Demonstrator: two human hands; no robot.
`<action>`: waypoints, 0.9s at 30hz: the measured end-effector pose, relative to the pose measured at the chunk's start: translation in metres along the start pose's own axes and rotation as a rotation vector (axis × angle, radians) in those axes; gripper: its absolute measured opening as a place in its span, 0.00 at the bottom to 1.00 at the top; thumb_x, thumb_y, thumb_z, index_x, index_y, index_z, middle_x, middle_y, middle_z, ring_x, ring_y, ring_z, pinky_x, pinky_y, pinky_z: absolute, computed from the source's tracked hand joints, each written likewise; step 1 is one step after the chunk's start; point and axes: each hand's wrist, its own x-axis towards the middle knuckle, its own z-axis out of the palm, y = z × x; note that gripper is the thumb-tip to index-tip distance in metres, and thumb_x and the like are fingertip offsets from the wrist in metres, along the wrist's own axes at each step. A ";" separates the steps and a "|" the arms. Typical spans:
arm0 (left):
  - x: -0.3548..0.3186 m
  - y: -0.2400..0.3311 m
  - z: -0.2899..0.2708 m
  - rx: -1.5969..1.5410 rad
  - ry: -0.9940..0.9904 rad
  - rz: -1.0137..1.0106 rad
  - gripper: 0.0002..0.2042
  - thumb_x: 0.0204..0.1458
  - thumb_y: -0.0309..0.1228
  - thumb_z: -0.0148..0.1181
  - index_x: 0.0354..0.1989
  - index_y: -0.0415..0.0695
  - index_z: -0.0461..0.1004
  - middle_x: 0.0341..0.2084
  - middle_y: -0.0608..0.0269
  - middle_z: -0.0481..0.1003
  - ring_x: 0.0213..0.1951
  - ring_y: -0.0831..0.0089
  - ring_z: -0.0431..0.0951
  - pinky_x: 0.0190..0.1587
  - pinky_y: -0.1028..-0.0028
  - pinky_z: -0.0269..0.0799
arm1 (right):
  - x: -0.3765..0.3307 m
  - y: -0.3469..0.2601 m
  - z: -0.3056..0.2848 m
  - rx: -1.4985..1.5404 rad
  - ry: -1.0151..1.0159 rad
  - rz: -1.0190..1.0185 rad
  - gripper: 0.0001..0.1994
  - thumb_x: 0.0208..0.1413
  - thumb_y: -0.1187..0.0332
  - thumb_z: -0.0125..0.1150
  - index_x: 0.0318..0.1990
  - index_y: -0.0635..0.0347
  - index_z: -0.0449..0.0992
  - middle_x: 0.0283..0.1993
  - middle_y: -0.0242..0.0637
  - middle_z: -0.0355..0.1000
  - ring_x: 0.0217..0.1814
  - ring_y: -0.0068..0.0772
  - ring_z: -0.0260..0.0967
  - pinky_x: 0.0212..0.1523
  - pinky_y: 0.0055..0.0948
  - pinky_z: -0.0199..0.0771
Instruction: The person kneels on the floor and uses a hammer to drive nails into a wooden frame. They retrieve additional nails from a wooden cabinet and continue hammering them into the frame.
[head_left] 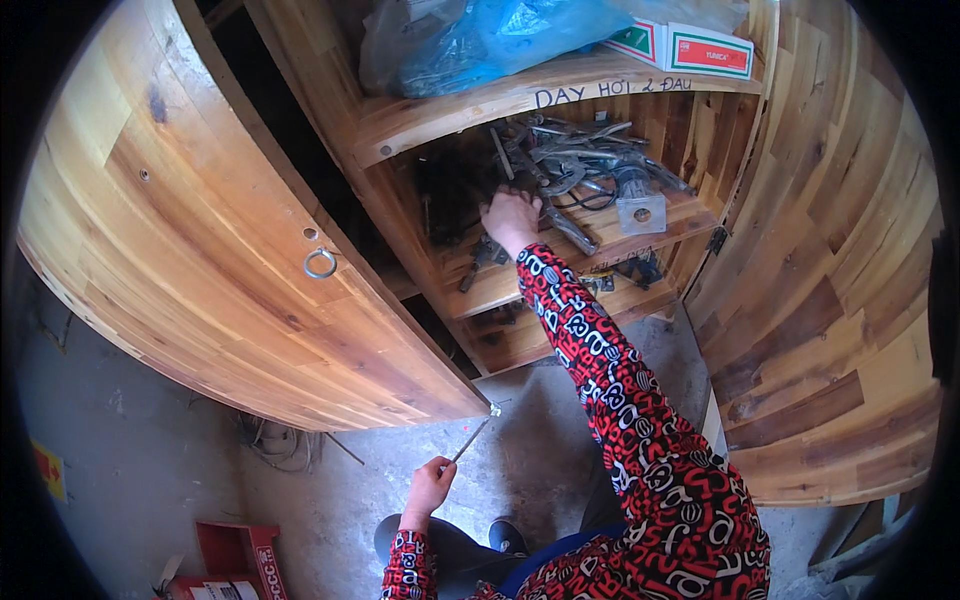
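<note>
- A person in a red, black and white patterned sleeve reaches the right hand (pixel 510 218) into an open wooden cabinet (pixel 230 250), fingers spread and pressed down among a heap of metal hand tools (pixel 580 170) on the middle shelf (pixel 690 215); whether it has closed on any one tool cannot be told.
- The left hand (pixel 428 490) hangs low over the concrete floor (pixel 540 450), clenched around a thin metal rod (pixel 472 438) that points up toward the lower corner of the cabinet door.
- The tools, pliers and clamps by the look of them, lie tangled and overlapping, some at the shelf's front edge.
- Above them, a blue plastic bag (pixel 510 35) and small cardboard boxes (pixel 690 45) sit on the upper shelf.
- Risk, as judged from here: pulling one tool from the tangle could drag its neighbours off the edge, toward the person's legs below.
- The rod's tip sits near the door corner and could snag or scratch it.
</note>
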 end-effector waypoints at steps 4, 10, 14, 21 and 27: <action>0.007 0.008 0.003 0.050 -0.018 -0.013 0.11 0.50 0.37 0.56 0.32 0.41 0.75 0.15 0.51 0.72 0.20 0.58 0.75 0.25 0.65 0.69 | -0.018 -0.018 0.015 -0.126 -0.099 -0.137 0.20 0.53 0.64 0.43 0.49 0.66 0.70 0.55 0.50 0.65 0.61 0.46 0.56 0.58 0.52 0.47; -0.001 -0.008 -0.011 0.112 0.001 -0.042 0.11 0.50 0.36 0.56 0.32 0.41 0.75 0.14 0.52 0.72 0.19 0.62 0.74 0.24 0.67 0.68 | -0.070 -0.052 0.030 -0.019 -0.157 -0.406 0.16 0.51 0.63 0.46 0.39 0.60 0.78 0.55 0.47 0.65 0.67 0.48 0.47 0.62 0.52 0.44; 0.022 0.034 0.016 0.101 -0.033 0.039 0.11 0.50 0.37 0.56 0.33 0.41 0.75 0.17 0.50 0.74 0.21 0.60 0.76 0.26 0.66 0.69 | -0.080 -0.015 0.051 0.086 -0.055 -0.493 0.14 0.48 0.63 0.51 0.40 0.58 0.76 0.50 0.39 0.69 0.64 0.40 0.52 0.62 0.46 0.46; -0.005 0.021 0.000 0.098 0.008 -0.010 0.11 0.50 0.36 0.57 0.32 0.41 0.75 0.16 0.52 0.73 0.21 0.60 0.75 0.25 0.67 0.69 | -0.077 0.005 0.018 0.138 0.275 -0.527 0.22 0.42 0.61 0.61 0.48 0.55 0.70 0.54 0.39 0.62 0.49 0.42 0.59 0.49 0.46 0.58; -0.013 0.023 0.003 0.127 0.038 0.040 0.10 0.50 0.36 0.57 0.31 0.42 0.75 0.14 0.53 0.72 0.19 0.61 0.75 0.24 0.66 0.69 | 0.005 0.020 -0.015 0.207 -0.112 -0.231 0.38 0.43 0.42 0.58 0.58 0.57 0.62 0.59 0.49 0.60 0.58 0.56 0.58 0.59 0.46 0.55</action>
